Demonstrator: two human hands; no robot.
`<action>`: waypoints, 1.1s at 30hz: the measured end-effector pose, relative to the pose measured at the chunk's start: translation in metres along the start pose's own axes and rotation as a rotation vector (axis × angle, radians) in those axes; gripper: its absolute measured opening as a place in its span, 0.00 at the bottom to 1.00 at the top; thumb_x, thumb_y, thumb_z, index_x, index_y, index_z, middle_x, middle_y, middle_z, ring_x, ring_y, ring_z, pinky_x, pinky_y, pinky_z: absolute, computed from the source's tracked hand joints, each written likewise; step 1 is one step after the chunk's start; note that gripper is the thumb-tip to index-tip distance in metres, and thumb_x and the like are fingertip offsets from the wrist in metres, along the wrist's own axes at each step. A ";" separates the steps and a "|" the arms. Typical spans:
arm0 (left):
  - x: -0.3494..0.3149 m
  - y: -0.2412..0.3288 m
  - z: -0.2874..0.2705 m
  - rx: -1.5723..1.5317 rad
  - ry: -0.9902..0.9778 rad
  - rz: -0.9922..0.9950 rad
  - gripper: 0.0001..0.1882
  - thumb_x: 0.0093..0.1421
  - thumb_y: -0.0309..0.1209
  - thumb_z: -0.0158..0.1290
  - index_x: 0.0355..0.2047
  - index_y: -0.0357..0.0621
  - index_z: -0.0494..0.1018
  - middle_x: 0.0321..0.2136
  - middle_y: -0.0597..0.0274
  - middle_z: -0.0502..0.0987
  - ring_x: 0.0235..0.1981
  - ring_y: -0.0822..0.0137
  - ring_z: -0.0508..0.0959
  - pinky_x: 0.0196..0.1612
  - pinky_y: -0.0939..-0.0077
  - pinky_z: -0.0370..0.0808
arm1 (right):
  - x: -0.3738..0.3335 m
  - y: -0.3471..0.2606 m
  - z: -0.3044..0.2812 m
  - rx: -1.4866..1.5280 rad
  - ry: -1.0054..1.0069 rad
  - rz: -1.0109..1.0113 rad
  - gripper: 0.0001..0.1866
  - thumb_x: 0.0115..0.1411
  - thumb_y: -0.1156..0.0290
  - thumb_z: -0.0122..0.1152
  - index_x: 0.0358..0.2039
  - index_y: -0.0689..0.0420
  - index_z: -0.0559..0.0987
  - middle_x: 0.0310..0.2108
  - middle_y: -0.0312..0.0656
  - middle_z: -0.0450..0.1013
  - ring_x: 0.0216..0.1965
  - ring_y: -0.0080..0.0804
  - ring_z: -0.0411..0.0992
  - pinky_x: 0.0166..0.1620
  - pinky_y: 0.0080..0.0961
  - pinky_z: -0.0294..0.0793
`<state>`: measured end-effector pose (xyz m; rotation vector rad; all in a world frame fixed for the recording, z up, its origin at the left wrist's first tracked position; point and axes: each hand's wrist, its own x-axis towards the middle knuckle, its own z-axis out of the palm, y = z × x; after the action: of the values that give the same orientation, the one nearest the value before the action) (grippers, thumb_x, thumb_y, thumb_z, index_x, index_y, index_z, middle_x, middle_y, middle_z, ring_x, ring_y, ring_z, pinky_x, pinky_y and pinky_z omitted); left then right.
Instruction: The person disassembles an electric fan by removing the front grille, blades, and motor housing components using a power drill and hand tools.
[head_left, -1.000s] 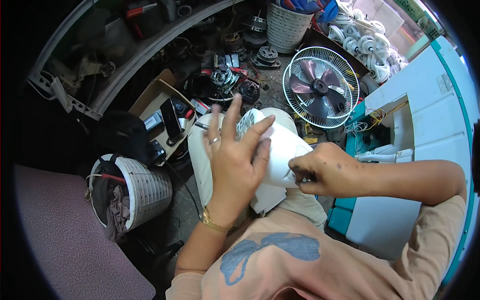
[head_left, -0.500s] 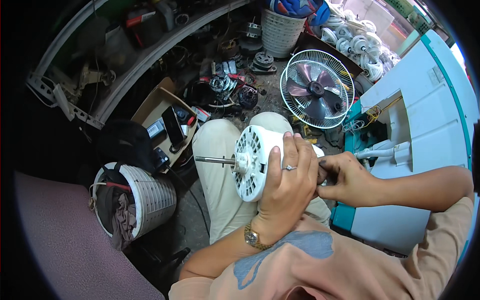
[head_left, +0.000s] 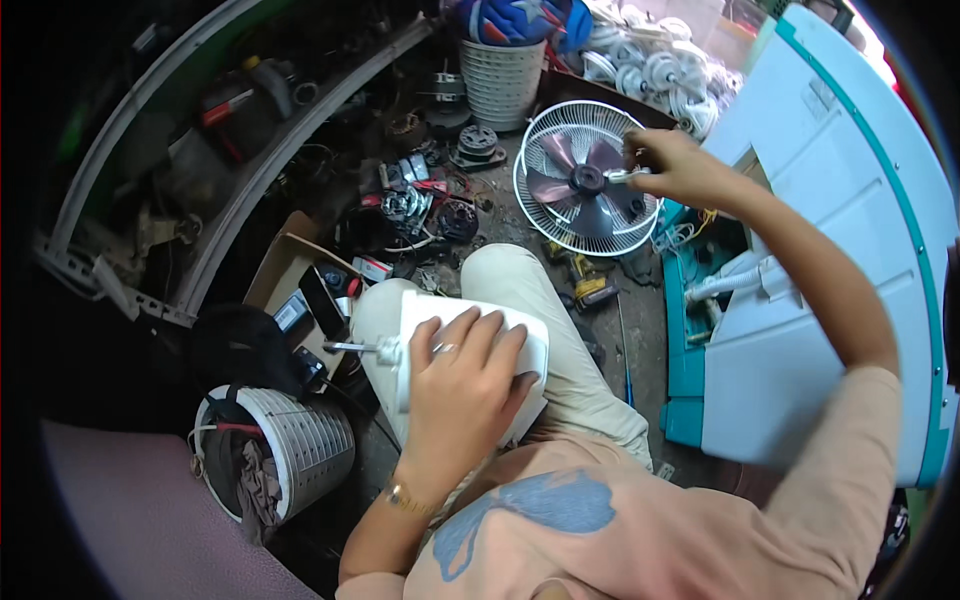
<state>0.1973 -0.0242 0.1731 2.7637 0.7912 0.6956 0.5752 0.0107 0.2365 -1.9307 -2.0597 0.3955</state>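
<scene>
My left hand (head_left: 465,375) is wrapped over a white fan motor housing (head_left: 528,333) on my lap, its fingers spread across the top. A metal shaft (head_left: 350,347) sticks out of the housing's left end. My right hand (head_left: 672,168) is raised over the right side of a fan (head_left: 590,228) with a white wire grille and dark blades. Between its closed fingers is a small pale, shiny piece (head_left: 628,176), too small to name, which points toward the fan's hub. Whether it touches the fan I cannot tell.
A yellow-black power tool (head_left: 595,290) and a long screwdriver (head_left: 627,375) lie on the floor. A cardboard box (head_left: 265,270) and a white basket of cloths (head_left: 320,440) stand left. Motor parts (head_left: 410,208) clutter the floor ahead. A white-and-teal appliance (head_left: 850,330) stands right.
My right hand has left the housing's right end and moved up and away to the fan. The housing, under my left hand, has shifted left and turned, its slotted face now mostly hidden.
</scene>
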 end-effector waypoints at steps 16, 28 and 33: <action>-0.014 -0.067 0.000 -0.072 0.123 -0.690 0.26 0.71 0.42 0.39 0.59 0.38 0.72 0.53 0.48 0.79 0.54 0.52 0.78 0.66 0.51 0.62 | 0.007 0.307 0.339 0.273 0.753 0.615 0.07 0.56 0.73 0.65 0.35 0.60 0.82 0.31 0.50 0.80 0.35 0.48 0.79 0.41 0.39 0.76; -0.038 -0.142 -0.004 -0.268 0.151 -0.706 0.26 0.73 0.36 0.35 0.59 0.28 0.70 0.53 0.43 0.77 0.55 0.57 0.77 0.61 0.64 0.70 | 0.010 0.307 0.368 0.046 0.940 0.565 0.15 0.58 0.66 0.66 0.43 0.61 0.81 0.45 0.52 0.74 0.50 0.50 0.72 0.53 0.42 0.70; -0.046 -0.172 0.002 -0.301 0.162 -0.704 0.28 0.73 0.40 0.33 0.59 0.27 0.69 0.53 0.42 0.77 0.56 0.55 0.77 0.61 0.63 0.69 | -0.091 0.264 0.470 0.155 0.505 0.841 0.23 0.60 0.63 0.65 0.52 0.61 0.76 0.55 0.57 0.69 0.58 0.56 0.67 0.61 0.45 0.66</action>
<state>0.0857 0.0955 0.1028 1.9750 1.4430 0.7975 0.6397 -0.0643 -0.3011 -2.3952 -0.8327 0.1868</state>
